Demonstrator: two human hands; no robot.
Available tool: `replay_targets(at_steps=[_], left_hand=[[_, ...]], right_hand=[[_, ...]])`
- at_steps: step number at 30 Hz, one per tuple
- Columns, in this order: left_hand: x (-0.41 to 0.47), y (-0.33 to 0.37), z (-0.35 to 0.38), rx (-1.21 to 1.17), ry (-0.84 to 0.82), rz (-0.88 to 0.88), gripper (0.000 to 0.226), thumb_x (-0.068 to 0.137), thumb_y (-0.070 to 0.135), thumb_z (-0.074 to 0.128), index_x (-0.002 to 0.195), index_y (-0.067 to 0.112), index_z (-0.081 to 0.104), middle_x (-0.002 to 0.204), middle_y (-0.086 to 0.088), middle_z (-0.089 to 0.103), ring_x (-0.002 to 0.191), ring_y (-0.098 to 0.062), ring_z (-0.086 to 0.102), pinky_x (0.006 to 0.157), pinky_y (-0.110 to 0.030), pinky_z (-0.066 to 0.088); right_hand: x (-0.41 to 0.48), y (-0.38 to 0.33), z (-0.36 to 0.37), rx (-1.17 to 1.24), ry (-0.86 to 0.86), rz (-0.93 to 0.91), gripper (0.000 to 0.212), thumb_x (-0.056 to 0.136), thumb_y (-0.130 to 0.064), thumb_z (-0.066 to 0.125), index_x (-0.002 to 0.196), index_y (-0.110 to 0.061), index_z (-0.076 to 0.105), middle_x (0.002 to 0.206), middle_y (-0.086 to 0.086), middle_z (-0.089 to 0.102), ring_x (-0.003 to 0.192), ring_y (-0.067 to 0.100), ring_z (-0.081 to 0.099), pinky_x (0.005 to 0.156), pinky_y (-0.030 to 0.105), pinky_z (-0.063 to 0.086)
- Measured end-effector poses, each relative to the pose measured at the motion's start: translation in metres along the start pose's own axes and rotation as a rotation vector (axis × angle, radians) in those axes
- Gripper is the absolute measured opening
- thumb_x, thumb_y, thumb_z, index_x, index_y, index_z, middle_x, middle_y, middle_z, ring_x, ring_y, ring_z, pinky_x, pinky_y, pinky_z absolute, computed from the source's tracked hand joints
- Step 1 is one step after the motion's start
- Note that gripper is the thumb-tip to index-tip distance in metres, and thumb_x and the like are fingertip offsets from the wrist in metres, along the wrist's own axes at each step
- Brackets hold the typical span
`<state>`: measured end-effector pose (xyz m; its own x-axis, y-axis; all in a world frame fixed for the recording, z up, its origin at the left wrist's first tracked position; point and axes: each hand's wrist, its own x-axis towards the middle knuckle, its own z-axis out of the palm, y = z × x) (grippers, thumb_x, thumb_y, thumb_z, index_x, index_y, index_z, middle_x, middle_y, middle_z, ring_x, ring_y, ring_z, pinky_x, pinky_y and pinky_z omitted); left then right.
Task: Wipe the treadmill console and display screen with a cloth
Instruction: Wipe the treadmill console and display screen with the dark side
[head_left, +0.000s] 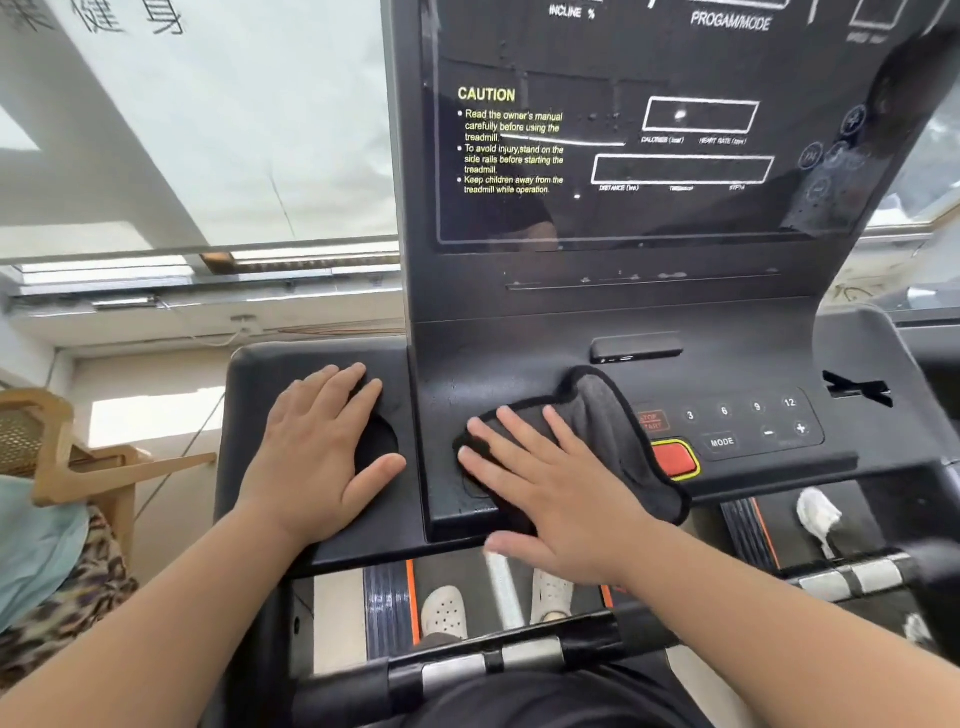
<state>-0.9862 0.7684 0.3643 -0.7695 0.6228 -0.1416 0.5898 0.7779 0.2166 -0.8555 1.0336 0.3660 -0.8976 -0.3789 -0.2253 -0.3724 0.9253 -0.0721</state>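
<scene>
A dark grey cloth (610, 426) lies on the black treadmill console (519, 353), left of the button panel. My right hand (545, 483) presses flat on the cloth's left part, fingers spread. Flat on the console's left wing rests my left hand (317, 457), partly over a round cup recess, holding nothing. The glossy display screen (649, 218) rises above, with yellow caution text and white outlined boxes; smudges and specks show on it.
A red stop button (674, 459) and the MODE, number and plus/minus keys (722, 441) sit right of the cloth. Handlebars with silver grips (519, 657) cross below. White shoes stand on the belt. A wooden chair (57, 452) stands at left.
</scene>
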Motion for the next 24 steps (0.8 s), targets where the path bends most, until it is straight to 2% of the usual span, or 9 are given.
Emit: replay_targets(at_steps=[3, 5, 11, 13, 16, 18, 20, 22, 24], left_hand=[[0.0, -0.001, 0.0, 0.004, -0.002, 0.003, 0.095, 0.092, 0.077, 0.01, 0.145, 0.009, 0.05, 0.153, -0.015, 0.046, 0.142, -0.04, 0.038, 0.115, -0.06, 0.03], [0.0, -0.001, 0.0, 0.003, -0.003, 0.005, 0.096, 0.091, 0.077, 0.01, 0.145, 0.009, 0.05, 0.153, -0.015, 0.045, 0.142, -0.04, 0.038, 0.115, -0.06, 0.03], [0.0, -0.002, -0.001, -0.004, -0.002, 0.016, 0.097, 0.091, 0.079, 0.012, 0.146, 0.009, 0.05, 0.153, -0.015, 0.046, 0.143, -0.04, 0.039, 0.113, -0.061, 0.032], [0.0, -0.003, 0.0, -0.013, 0.003, 0.016, 0.096, 0.091, 0.078, 0.012, 0.146, 0.01, 0.05, 0.153, -0.014, 0.046, 0.143, -0.04, 0.038, 0.113, -0.061, 0.031], [0.001, -0.004, 0.0, -0.029, 0.008, 0.007, 0.094, 0.091, 0.076, 0.01, 0.146, 0.011, 0.05, 0.153, -0.013, 0.046, 0.143, -0.039, 0.037, 0.114, -0.059, 0.03], [0.001, -0.003, 0.0, -0.029, 0.009, 0.007, 0.093, 0.092, 0.075, 0.009, 0.146, 0.011, 0.05, 0.153, -0.013, 0.046, 0.143, -0.039, 0.037, 0.114, -0.059, 0.031], [0.0, -0.002, 0.0, -0.03, 0.011, 0.011, 0.092, 0.093, 0.073, 0.009, 0.146, 0.011, 0.05, 0.153, -0.013, 0.046, 0.143, -0.039, 0.038, 0.114, -0.059, 0.031], [0.0, -0.001, 0.0, -0.053, 0.034, 0.011, 0.088, 0.095, 0.069, 0.009, 0.145, 0.011, 0.052, 0.152, -0.013, 0.047, 0.142, -0.038, 0.039, 0.114, -0.058, 0.031], [0.0, -0.002, -0.001, -0.117, 0.081, 0.0, 0.085, 0.097, 0.065, 0.01, 0.143, 0.01, 0.054, 0.151, -0.012, 0.05, 0.141, -0.037, 0.041, 0.113, -0.057, 0.032]], right_hand=[[0.021, 0.022, -0.013, 0.039, 0.035, 0.164, 0.084, 0.098, -0.074, 0.017, 0.164, -0.025, 0.002, 0.173, -0.004, -0.002, 0.159, 0.023, -0.007, 0.125, 0.06, 0.005], [0.04, 0.024, -0.021, 0.028, 0.062, 0.217, 0.084, 0.099, -0.073, 0.019, 0.164, -0.022, 0.003, 0.173, -0.001, -0.003, 0.159, 0.026, -0.009, 0.125, 0.063, 0.005], [0.051, -0.017, -0.022, 0.075, 0.074, -0.044, 0.075, 0.101, -0.071, 0.025, 0.163, -0.035, 0.003, 0.173, -0.004, 0.001, 0.159, 0.022, -0.009, 0.125, 0.057, -0.01], [0.033, -0.018, -0.019, 0.121, 0.125, -0.033, 0.073, 0.101, -0.068, 0.029, 0.163, -0.037, 0.007, 0.173, -0.002, 0.005, 0.16, 0.023, -0.004, 0.126, 0.057, -0.009], [0.001, -0.019, -0.009, 0.161, 0.271, 0.214, 0.074, 0.1, -0.07, 0.027, 0.162, -0.03, 0.021, 0.172, 0.006, 0.012, 0.16, 0.031, 0.002, 0.125, 0.064, 0.003], [-0.006, -0.02, -0.008, 0.199, 0.23, 0.527, 0.086, 0.096, -0.077, 0.009, 0.164, -0.025, 0.011, 0.172, 0.016, 0.002, 0.158, 0.04, -0.006, 0.125, 0.064, 0.0], [0.008, -0.025, -0.01, 0.256, 0.141, 0.731, 0.097, 0.086, -0.083, -0.011, 0.163, -0.024, -0.008, 0.169, 0.025, -0.008, 0.155, 0.047, -0.013, 0.124, 0.063, -0.005], [0.033, -0.029, -0.014, 0.29, 0.15, 0.774, 0.1, 0.082, -0.084, -0.013, 0.161, -0.023, -0.016, 0.167, 0.029, -0.013, 0.153, 0.05, -0.016, 0.123, 0.063, -0.008], [0.061, -0.033, -0.017, 0.286, 0.191, 0.755, 0.102, 0.085, -0.086, 0.001, 0.161, -0.02, -0.015, 0.164, 0.033, -0.018, 0.151, 0.051, -0.02, 0.123, 0.064, -0.009]])
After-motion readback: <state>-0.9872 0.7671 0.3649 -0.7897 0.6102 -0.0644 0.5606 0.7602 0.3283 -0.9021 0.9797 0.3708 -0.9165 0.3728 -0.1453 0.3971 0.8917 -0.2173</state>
